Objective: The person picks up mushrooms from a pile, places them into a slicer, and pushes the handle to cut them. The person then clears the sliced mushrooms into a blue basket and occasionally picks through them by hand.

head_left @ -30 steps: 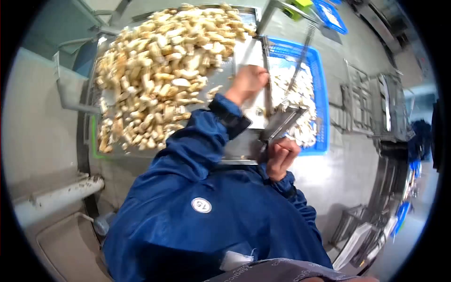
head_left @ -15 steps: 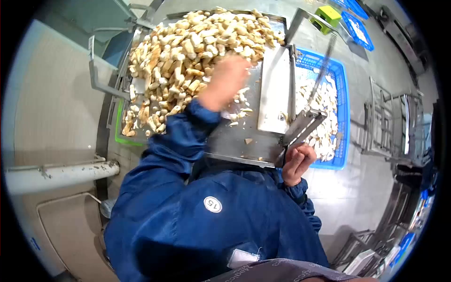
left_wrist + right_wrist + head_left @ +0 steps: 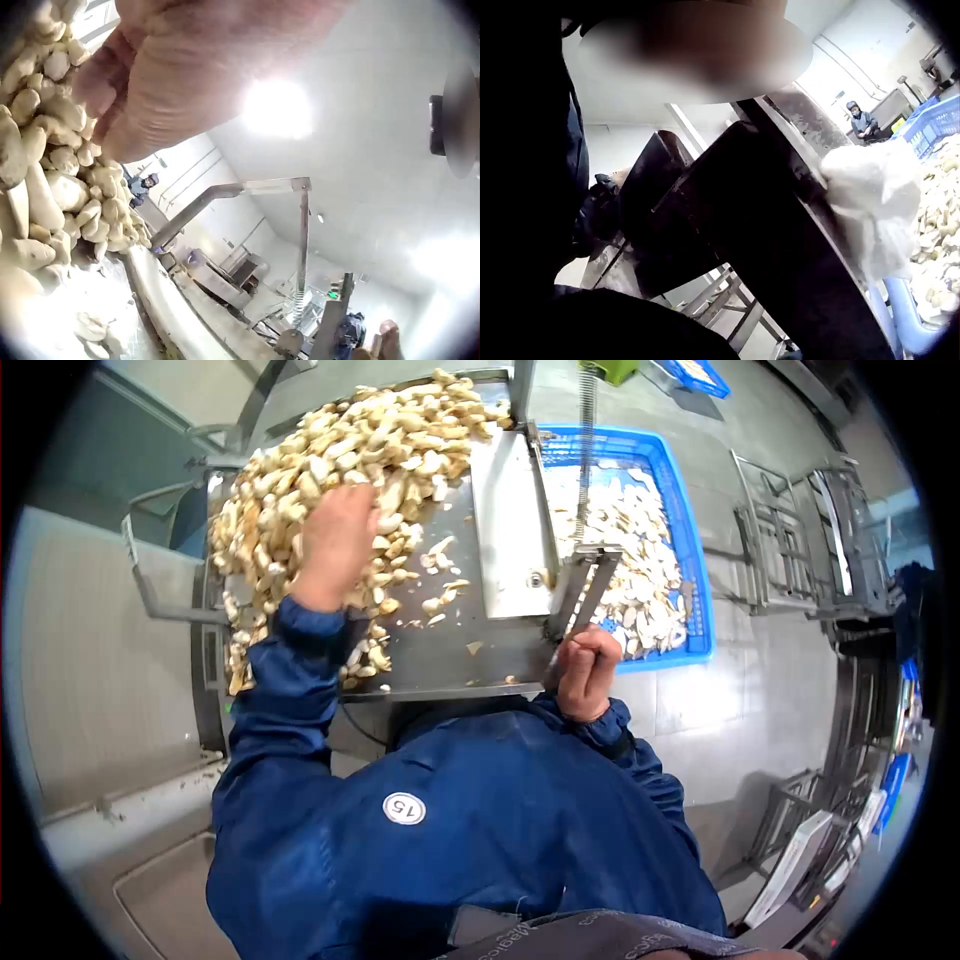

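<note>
My left hand (image 3: 340, 545) is over the left part of a heap of pale, stubby mushrooms (image 3: 330, 465). In the left wrist view its bent fingers (image 3: 97, 86) reach down among the mushrooms; I cannot tell whether they grip one. My right hand (image 3: 588, 672) has its fingers curled round the end of a metal cutter lever (image 3: 590, 585) at the tray's near right corner. A long spring (image 3: 586, 455) rises from that lever. Beside it lies a white board (image 3: 512, 525), with a blue basket (image 3: 690, 540) of pale slices beyond.
The heap sits on a metal tray (image 3: 420, 670), with a few scraps (image 3: 440, 555) between it and the board. Metal racks (image 3: 775, 530) stand on the floor to the right. White plastic (image 3: 874, 202) hangs by the basket. Another person (image 3: 862, 120) is in the background.
My left hand has moved left from the white board across the tray to the mushroom heap. My right hand stays at the lever. The head view has shifted.
</note>
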`<move>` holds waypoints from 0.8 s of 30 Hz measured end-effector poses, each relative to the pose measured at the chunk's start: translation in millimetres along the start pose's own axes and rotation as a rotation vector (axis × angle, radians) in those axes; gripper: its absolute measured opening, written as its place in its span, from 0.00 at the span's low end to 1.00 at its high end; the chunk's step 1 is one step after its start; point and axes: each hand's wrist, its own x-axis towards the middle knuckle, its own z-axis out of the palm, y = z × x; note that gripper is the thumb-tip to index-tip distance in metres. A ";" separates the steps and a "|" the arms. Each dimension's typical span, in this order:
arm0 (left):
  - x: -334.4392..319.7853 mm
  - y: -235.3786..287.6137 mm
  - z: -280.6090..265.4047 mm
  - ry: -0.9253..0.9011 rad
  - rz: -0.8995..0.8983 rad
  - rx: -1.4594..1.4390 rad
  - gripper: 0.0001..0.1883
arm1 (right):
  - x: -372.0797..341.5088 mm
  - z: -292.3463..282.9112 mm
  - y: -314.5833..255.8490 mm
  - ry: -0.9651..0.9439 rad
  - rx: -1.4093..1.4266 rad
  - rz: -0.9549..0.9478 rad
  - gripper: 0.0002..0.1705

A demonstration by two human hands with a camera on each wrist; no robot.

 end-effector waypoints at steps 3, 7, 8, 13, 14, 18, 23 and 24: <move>-6.7 -7.4 5.9 -0.166 -0.122 0.106 0.16 | 2.4 1.0 -3.1 -0.010 0.004 0.001 0.08; -27.2 -22.7 23.0 -0.148 -0.114 -0.058 0.18 | 6.5 5.7 -0.3 0.004 -0.076 -0.069 0.06; -30.9 -25.4 24.2 -0.125 -0.122 -0.104 0.18 | 5.6 6.0 0.6 0.006 -0.069 -0.076 0.07; -43.9 -22.2 3.9 -0.297 -0.001 -0.125 0.21 | 8.1 3.6 -2.3 -0.027 -0.078 -0.063 0.08; -46.1 -29.5 12.9 -0.257 0.029 -0.105 0.19 | 8.7 3.1 -2.4 -0.022 -0.082 -0.068 0.08; -30.4 -23.0 -1.6 -0.174 -0.087 -0.323 0.14 | 2.8 3.6 4.1 -0.002 -0.049 -0.067 0.08; 24.9 46.8 22.6 -0.248 -0.331 -0.979 0.19 | 6.4 6.1 0.8 -0.004 -0.059 -0.067 0.07; 40.0 56.9 51.9 -0.301 -0.324 -1.101 0.20 | 5.3 6.3 0.7 0.008 -0.057 -0.060 0.07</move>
